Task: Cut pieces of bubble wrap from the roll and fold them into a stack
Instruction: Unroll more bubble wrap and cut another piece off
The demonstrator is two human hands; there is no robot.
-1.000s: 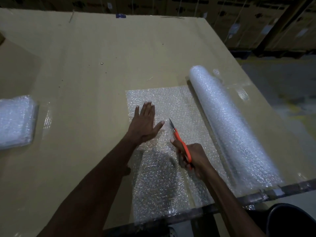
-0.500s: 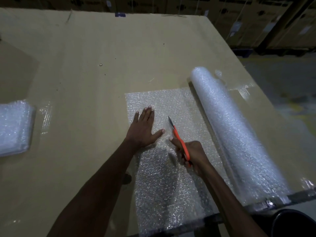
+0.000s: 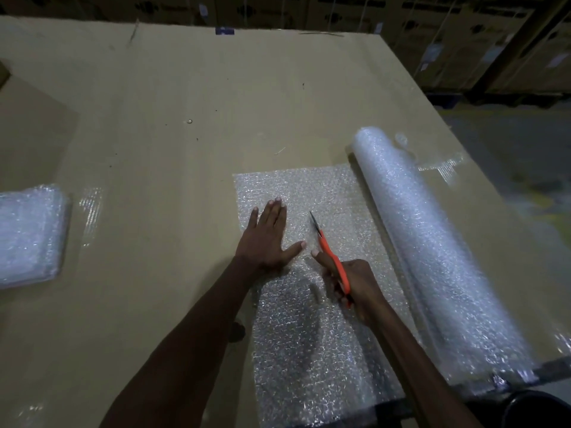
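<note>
A long roll of bubble wrap (image 3: pixel 432 248) lies on the right of the cardboard-covered table (image 3: pixel 154 134). From it an unrolled sheet of bubble wrap (image 3: pixel 309 335) spreads leftward to the table's near edge. My left hand (image 3: pixel 265 236) presses flat on the sheet with straight fingers. Just right of it, my right hand (image 3: pixel 352 282) grips orange-handled scissors (image 3: pixel 327 248), blades pointing away from me along the sheet. A stack of folded bubble wrap pieces (image 3: pixel 29 233) sits at the far left.
Stacked cardboard boxes (image 3: pixel 463 32) stand behind the table and to the right. The floor (image 3: pixel 519 143) shows past the table's right edge. A dark round object (image 3: pixel 537 409) sits below the near right corner. Small specks lie on the table's middle.
The scissors and my right hand have moved forward along the sheet, away from me. My left hand has slid forward with them, still flat on the wrap.
</note>
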